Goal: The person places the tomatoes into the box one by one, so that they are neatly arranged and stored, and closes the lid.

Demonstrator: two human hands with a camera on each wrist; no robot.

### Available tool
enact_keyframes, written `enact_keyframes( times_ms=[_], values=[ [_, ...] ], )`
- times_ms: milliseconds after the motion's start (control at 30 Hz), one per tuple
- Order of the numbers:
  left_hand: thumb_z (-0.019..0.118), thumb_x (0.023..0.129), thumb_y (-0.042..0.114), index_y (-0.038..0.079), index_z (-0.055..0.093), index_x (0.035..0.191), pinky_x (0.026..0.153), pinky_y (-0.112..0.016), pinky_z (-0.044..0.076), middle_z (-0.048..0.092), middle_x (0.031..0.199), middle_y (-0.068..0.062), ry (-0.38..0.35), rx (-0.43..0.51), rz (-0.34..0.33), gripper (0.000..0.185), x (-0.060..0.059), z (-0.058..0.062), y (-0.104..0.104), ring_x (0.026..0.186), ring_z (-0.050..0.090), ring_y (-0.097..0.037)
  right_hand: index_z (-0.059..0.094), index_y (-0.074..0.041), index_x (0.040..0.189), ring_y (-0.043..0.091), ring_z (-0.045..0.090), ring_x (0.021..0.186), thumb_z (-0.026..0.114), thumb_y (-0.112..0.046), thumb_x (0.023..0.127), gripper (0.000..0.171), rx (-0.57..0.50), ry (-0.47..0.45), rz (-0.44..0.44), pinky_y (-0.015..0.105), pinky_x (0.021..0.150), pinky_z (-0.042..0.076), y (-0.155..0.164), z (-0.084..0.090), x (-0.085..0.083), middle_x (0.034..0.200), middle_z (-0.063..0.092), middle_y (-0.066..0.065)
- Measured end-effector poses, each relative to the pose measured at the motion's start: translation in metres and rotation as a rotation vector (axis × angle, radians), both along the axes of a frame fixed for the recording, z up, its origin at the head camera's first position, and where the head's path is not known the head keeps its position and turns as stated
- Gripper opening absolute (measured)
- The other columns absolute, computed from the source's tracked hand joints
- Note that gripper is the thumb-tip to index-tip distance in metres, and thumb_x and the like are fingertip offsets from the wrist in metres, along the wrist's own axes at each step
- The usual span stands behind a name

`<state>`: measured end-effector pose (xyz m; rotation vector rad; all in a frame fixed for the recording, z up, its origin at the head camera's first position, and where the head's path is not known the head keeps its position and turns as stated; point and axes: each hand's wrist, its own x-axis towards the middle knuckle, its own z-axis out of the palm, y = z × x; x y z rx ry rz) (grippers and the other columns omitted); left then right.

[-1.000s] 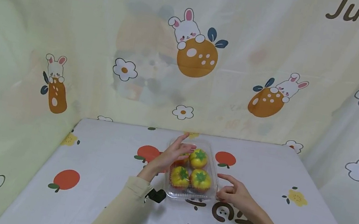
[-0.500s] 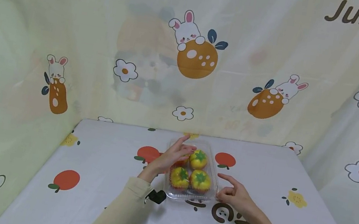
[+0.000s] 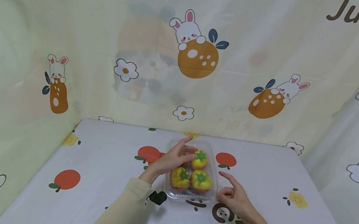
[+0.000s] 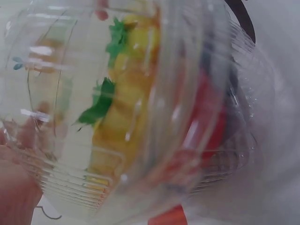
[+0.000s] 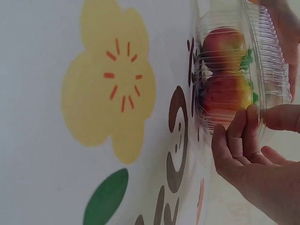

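A clear plastic clamshell box [image 3: 188, 196] sits on the table and holds several yellow-and-red fruits [image 3: 201, 180] with green leafy tops. My left hand [image 3: 174, 160] reaches over its left side, with the fingers extended across the lid and partly hiding the fruits at the far left. At the right edge, my right hand [image 3: 235, 197] pinches the rim, its index finger extended. From the right wrist, its fingertips [image 5: 251, 115] meet the ribbed edge of the box. The lid lies over the fruits; whether it is fully latched cannot be seen.
A white cloth [image 3: 112, 164] printed with fruit, flowers and dark lettering covers the table. A pale curtain [image 3: 157, 36] with rabbit prints rises behind it and along both sides. A black wrist camera [image 3: 158, 197] is strapped at the left cuff.
The left fingers have slid slightly to the right over the lid. My right hand has barely shifted, and the box stays where it was.
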<state>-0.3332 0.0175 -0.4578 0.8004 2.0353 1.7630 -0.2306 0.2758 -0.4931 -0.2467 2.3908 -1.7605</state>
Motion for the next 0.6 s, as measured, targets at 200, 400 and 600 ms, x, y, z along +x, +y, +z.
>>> enact_keyframes(
  times_ms=[200,400,600],
  values=[
    [0.054,0.102,0.025,0.017,0.017,0.158,0.109,-0.046,0.037,0.047,0.146,-0.015,-0.001,-0.012,0.003,0.067,0.0013,0.0011,0.0003,0.135,0.044,-0.027,0.023,0.0,0.152,0.027,0.061,0.071,0.062,0.007,0.088,0.075,-0.002,-0.011,-0.005,0.03,0.072,0.053,-0.001,0.0011,0.0003,0.083,0.065,0.023],
    [0.054,0.102,0.03,0.023,0.022,0.157,0.107,-0.045,0.039,0.049,0.145,-0.009,0.021,-0.055,0.034,0.065,0.0008,-0.0009,0.002,0.133,0.046,-0.023,0.021,0.002,0.152,0.025,0.063,0.079,0.061,0.002,0.092,0.073,-0.02,-0.037,0.006,0.026,0.077,0.054,0.0025,0.0011,0.0002,0.089,0.067,0.023],
    [0.057,0.1,0.028,0.022,0.025,0.156,0.106,-0.041,0.041,0.051,0.143,-0.011,0.149,-0.134,0.046,0.065,0.0031,-0.0046,0.0044,0.132,0.047,-0.024,0.023,0.006,0.15,0.03,0.067,0.088,0.062,-0.005,0.095,0.068,-0.027,-0.079,0.033,0.039,0.082,0.056,0.0061,0.0004,-0.0005,0.092,0.068,0.023]
  ],
)
